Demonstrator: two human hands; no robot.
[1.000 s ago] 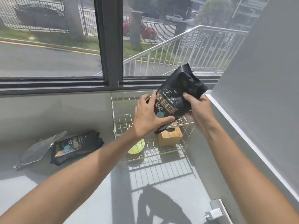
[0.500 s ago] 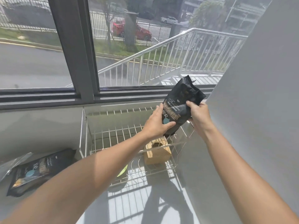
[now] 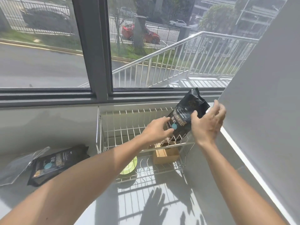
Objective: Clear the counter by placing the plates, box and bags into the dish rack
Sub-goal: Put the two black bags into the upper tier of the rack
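A black coffee bag (image 3: pixel 186 117) stands upright on the upper tier of the white wire dish rack (image 3: pixel 116 127), at its right end. My left hand (image 3: pixel 158 130) grips the bag's lower left corner. To the right of the bag, my right hand (image 3: pixel 208 122) is off it, fingers spread and blurred. On the rack's lower tier sit a brown box (image 3: pixel 165 154) and a green plate (image 3: pixel 129 164), the plate partly hidden by my left forearm. A second black bag (image 3: pixel 55 163) lies flat on the grey counter left of the rack, beside a clear plastic bag (image 3: pixel 14 166).
The rack stands against the window sill (image 3: pixel 48 96) in the counter's back right corner. A grey wall (image 3: pixel 259 111) with a white ledge (image 3: pixel 240 150) runs close along the rack's right side. Sunlit counter (image 3: pixel 138 200) lies in front of the rack.
The bag has come down from mid-air onto the rack's upper tier. My right hand has let go of it and opened; my left hand has slid to the bag's lower corner.
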